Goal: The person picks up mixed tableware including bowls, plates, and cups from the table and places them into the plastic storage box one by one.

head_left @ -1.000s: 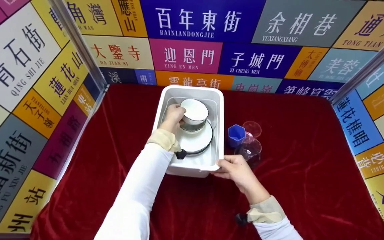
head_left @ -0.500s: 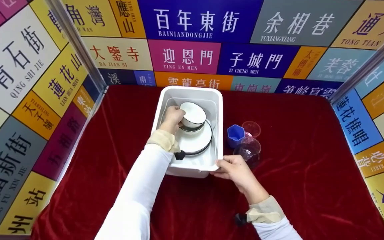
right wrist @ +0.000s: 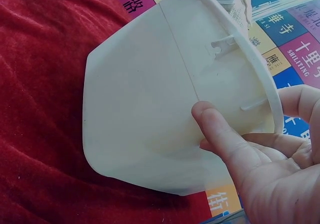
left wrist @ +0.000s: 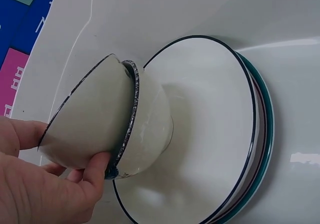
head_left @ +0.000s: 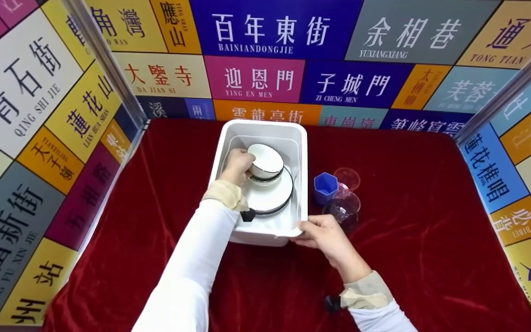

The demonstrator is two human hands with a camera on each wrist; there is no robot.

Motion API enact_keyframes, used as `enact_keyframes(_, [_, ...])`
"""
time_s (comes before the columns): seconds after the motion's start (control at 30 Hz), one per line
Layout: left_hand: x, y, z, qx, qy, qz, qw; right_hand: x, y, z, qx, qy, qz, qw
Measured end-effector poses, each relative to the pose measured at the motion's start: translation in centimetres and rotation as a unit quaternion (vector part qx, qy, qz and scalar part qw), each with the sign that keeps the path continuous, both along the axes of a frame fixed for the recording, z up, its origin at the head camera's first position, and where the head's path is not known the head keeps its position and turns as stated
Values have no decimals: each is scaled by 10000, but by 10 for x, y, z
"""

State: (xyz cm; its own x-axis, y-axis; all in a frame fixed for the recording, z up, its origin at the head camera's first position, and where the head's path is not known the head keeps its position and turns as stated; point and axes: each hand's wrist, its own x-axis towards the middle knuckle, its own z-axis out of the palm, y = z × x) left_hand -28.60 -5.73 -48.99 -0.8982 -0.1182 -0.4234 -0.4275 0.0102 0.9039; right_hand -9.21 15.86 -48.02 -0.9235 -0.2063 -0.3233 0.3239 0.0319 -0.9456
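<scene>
A white bowl [head_left: 265, 160] with a dark rim is pinched at its left edge by my left hand [head_left: 238, 167]. In the left wrist view this bowl [left wrist: 87, 119] tilts inside the mouth of a second bowl [left wrist: 150, 119] with a speckled rim. The second bowl stands on a stack of plates [head_left: 272, 200], white with dark and green edges. All of these are in a deep white plastic tub [head_left: 304, 184]. My right hand [head_left: 323, 235] grips the tub's near right corner, thumb and fingers on either side of its rim, as the right wrist view shows [right wrist: 265, 159].
Right of the tub stand a blue hexagonal cup [head_left: 326, 186] and several clear or pinkish glasses [head_left: 345, 207]. Dark red velvet cloth [head_left: 413, 207] covers the table. Panels printed with Chinese characters [head_left: 256, 76] wall the back and both sides.
The held bowl has moved slightly down and toward me, settling lower into the bowl beneath it. My right hand has kept its grip on the tub's corner.
</scene>
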Motion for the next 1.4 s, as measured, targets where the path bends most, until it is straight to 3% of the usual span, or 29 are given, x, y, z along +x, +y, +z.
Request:
enact_keyframes(0.17, [0, 0, -1, -262, 22, -17, 9997, 0, 0, -1, 21, 19, -6, 10000])
enact_keyframes(0.77, [-1, -2, -3, -570, -32, -125, 9983, 0, 0, -3, 5, 10, -44, 10000])
enact_keyframes(1.4, [-9, -5, -6, -1288, -97, -288, 9912, 1, -2, -2, 13, -11, -36, 10000])
